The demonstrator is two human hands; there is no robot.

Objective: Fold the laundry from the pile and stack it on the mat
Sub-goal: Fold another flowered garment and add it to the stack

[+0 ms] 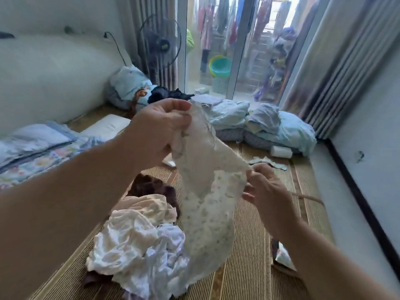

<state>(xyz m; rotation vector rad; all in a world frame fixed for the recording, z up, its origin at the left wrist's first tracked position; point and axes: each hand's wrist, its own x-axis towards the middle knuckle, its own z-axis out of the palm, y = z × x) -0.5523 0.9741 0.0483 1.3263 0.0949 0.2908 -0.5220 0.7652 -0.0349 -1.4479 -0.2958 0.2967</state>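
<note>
A thin white patterned garment (207, 213) hangs in the air in front of me. My left hand (160, 131) grips its top edge, held high. Lower and to the right, my right hand (266, 189) pinches its side edge. The cloth's bottom end trails down onto the laundry pile (138, 241), a heap of white, cream and dark brown clothes on the woven straw mat (255, 267).
Light blue bedding and cushions (266, 124) lie at the far end by the glass door. A flowered blanket (36, 148) and a white pillow (106, 126) sit at the left. A floor fan (160, 44) stands by the curtain. The wall with dark skirting (355, 191) runs along the right.
</note>
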